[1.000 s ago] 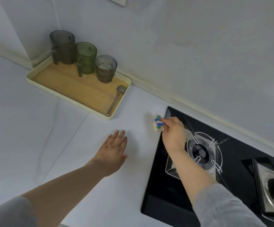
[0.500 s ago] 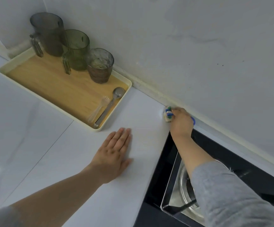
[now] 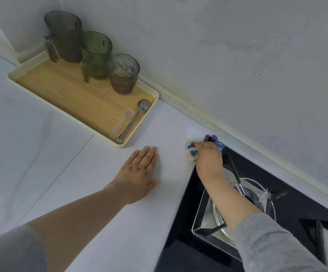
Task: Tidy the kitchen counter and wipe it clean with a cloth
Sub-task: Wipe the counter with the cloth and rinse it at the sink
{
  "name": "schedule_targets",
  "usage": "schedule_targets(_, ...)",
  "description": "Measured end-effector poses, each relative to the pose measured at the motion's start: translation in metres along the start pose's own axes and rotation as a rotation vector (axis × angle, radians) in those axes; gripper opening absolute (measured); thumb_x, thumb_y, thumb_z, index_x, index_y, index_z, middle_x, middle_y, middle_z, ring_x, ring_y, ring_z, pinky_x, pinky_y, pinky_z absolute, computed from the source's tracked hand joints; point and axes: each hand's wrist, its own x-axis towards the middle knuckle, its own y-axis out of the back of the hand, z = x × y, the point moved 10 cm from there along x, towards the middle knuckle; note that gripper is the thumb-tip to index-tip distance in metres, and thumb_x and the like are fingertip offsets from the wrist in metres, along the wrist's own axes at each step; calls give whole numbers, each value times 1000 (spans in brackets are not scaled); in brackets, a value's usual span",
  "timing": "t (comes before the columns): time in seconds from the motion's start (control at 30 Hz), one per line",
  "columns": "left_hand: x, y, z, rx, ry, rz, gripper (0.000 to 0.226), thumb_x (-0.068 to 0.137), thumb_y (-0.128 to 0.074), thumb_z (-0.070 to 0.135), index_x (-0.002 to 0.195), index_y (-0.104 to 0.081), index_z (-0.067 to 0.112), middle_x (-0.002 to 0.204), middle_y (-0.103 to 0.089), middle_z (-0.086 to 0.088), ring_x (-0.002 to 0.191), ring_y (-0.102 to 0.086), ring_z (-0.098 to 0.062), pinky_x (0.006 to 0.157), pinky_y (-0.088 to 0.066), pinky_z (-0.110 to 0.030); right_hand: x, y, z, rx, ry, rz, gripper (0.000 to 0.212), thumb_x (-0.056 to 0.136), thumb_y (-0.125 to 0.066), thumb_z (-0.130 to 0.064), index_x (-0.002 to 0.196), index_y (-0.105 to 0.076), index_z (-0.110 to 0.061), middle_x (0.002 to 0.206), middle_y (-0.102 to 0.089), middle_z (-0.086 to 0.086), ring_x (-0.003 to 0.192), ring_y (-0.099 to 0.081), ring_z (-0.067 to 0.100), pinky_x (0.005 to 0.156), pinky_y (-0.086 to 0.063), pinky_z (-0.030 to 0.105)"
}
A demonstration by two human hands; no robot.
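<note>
My right hand (image 3: 209, 159) grips a bunched white cloth with blue and green stripes (image 3: 191, 152) and presses it onto the white counter (image 3: 104, 203) at the far left corner of the black hob (image 3: 180, 236). A strip of the cloth (image 3: 218, 143) sticks out beyond the hand over the hob's corner. My left hand (image 3: 139, 173) lies flat on the counter, fingers straight and together, a short way left of the cloth.
A cream-rimmed wooden tray (image 3: 65, 116) in the far left corner carries a grey jug (image 3: 65, 36), a green mug (image 3: 97, 54), a brown glass (image 3: 123, 73), a spoon (image 3: 135, 118) and a small fork (image 3: 122, 122). A gas burner with a wire stand (image 3: 257, 195) lies beside my right forearm.
The right hand with the cloth went from the hob's edge up to the wall and has now come back to the hob's corner. The left hand stays flat on the counter.
</note>
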Motion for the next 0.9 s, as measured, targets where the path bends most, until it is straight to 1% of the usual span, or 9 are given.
schedule_targets(0.1, -23, 5, 0, -112, -6, 54, 83, 82, 7, 53, 150, 10, 5, 157, 19, -10, 145, 17, -28, 117, 15, -34, -20, -3, -8, -3, -5, -8, 37, 76, -56, 8, 108, -65, -7, 106, -66, 9, 105, -53, 28, 86, -41, 34)
schedule_targets(0.2, -53, 9, 4, -94, -59, 174, 69, 93, -24, 40, 146, -29, -5, 154, -25, -20, 142, -25, -37, 111, -15, -40, -46, -3, -19, 16, -54, 22, 35, 72, -59, 11, 102, -68, -4, 96, -68, 13, 96, -57, 34, 81, -45, 40)
schedule_targets(0.23, -60, 7, 4, -98, -69, 188, 65, 94, -29, 37, 143, -34, -5, 152, -32, -20, 140, -30, -37, 109, -19, -41, -55, -4, -22, 33, -80, 40, 35, 68, -62, 13, 100, -69, -2, 91, -69, 15, 92, -59, 36, 78, -48, 42)
schedule_targets(0.33, -75, 0, 3, -104, -80, 231, 63, 94, -32, 35, 142, -32, -5, 151, -33, -21, 141, -26, -34, 110, -20, -42, -83, -3, -34, 89, -148, 122, 34, 52, -74, 15, 83, -70, -1, 70, -67, 14, 70, -63, 34, 63, -54, 37)
schedule_targets(0.43, -85, 1, -3, -72, -70, 275, 58, 101, -18, 33, 141, -36, -6, 150, -35, -21, 140, -26, -33, 114, -17, -41, -109, 4, -45, 194, -192, 172, 26, 57, -78, 10, 74, -70, -9, 54, -60, 6, 56, -58, 29, 56, -56, 34)
schedule_targets(0.53, -93, 5, -10, -70, -106, 336, 56, 101, -20, 32, 140, -35, -5, 149, -36, -21, 139, -30, -32, 111, -23, -42, -133, 4, -36, 421, -278, 141, 19, 83, -65, -4, 93, -75, -17, 68, -67, 2, 68, -60, 27, 69, -53, 34)
schedule_targets(0.67, -94, 9, -10, -49, -154, 392, 58, 97, -34, 33, 138, -43, -7, 149, -36, -21, 139, -34, -35, 111, -27, -44, -140, 34, -11, 534, -357, 283, 23, 90, -60, -9, 108, -72, -15, 96, -73, 0, 88, -65, 22, 80, -54, 37)
schedule_targets(0.8, -90, 2, -7, -21, -145, 365, 60, 95, -35, 35, 139, -42, -6, 150, -36, -21, 138, -35, -37, 108, -28, -46, -118, 63, 12, 521, -428, 381, 20, 90, -58, -8, 102, -73, -14, 80, -69, 5, 71, -62, 25, 67, -51, 35)
schedule_targets(0.9, -81, 8, -7, -47, -115, 400, 55, 96, -30, 37, 134, -45, 0, 139, -48, -18, 127, -45, -37, 108, -24, -44, -102, 76, 41, 682, -559, 477, 16, 89, -58, -9, 79, -68, -17, 61, -56, -5, 56, -52, 15, 58, -42, 31)
